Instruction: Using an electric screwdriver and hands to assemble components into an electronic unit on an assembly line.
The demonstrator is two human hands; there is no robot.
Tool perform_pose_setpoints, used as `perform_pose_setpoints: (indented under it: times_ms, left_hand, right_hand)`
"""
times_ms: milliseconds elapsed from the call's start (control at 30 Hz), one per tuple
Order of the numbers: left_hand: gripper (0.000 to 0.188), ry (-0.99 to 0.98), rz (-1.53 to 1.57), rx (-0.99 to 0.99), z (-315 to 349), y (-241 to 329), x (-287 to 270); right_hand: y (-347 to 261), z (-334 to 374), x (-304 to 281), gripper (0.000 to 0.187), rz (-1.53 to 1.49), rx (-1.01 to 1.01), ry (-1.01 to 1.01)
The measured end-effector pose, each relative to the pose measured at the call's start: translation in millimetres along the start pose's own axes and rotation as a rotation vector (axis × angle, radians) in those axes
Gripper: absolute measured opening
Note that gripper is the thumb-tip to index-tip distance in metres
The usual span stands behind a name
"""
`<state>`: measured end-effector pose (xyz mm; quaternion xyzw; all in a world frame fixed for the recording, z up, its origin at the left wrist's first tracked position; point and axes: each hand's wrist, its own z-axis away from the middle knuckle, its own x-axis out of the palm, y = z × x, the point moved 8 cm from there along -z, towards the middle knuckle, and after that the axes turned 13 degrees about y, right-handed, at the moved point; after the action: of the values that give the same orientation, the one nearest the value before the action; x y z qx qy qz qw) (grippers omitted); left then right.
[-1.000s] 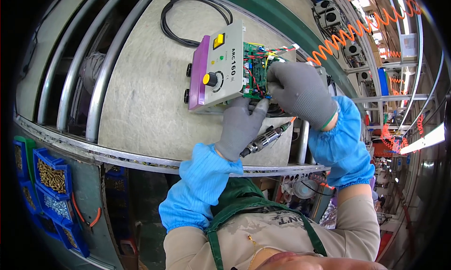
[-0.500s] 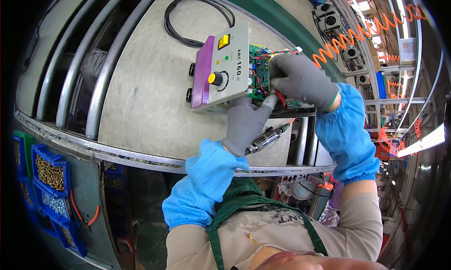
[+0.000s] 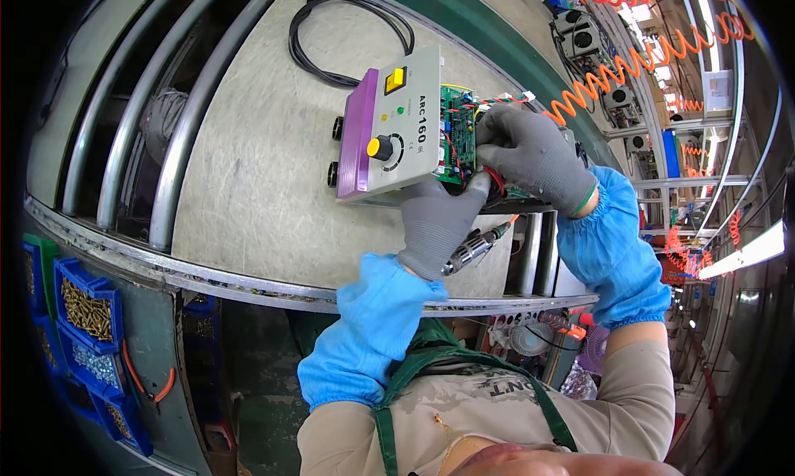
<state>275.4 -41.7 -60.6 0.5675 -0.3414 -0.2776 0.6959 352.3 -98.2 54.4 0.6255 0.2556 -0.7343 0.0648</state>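
An uncased welding machine (image 3: 410,103) stands on the metal worktop, with a grey front panel, purple trim, a yellow switch and a yellow-capped knob. Behind the panel sits a green circuit board (image 3: 457,137) with thin coloured wires. My gloved left hand (image 3: 440,219) grips the machine's near lower side; its fingers are partly hidden behind the panel, its thumb beside red wires (image 3: 497,180). My gloved right hand (image 3: 538,157) is closed in a pinch behind the board; what it holds is hidden. A metal air screwdriver (image 3: 474,248) lies near my left wrist.
A black cable (image 3: 298,50) loops behind the machine. Steel rollers (image 3: 190,120) flank the worktop. An orange coiled hose (image 3: 617,70) hangs at the right. Blue bins (image 3: 87,310) of screws and small parts are at lower left, beside orange-handled pliers (image 3: 157,389).
My left hand has shifted slightly right and its thumb sits closer to the red wires. The right hand has dropped a little and pinches behind the board. The machine has tilted slightly.
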Motion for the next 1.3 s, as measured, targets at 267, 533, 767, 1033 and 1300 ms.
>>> perform_pose_setpoints:
  times_ms: [267,533,767,1033,1300]
  left_hand:
    - [0.042,-0.020,0.297,-0.193,2,-9,10]
    - [0.038,0.028,0.294,-0.126,1,-7,8]
    - [0.034,-0.071,0.366,-0.211,3,-16,12]
    - [0.036,-0.154,0.493,-0.286,11,-9,7]
    - [0.040,-0.115,0.503,-0.241,8,-13,8]
  right_hand:
    - [3,-1,-1,0.021,0.006,-0.030,-0.007]
    - [10,-2,-8,0.026,0.112,0.054,-0.062]
    - [13,-2,0,0.014,-0.028,0.137,-0.146]
    - [10,3,-6,0.019,-0.096,0.031,-0.007]
    - [-7,-4,-5,0.013,0.022,-0.061,-0.159]
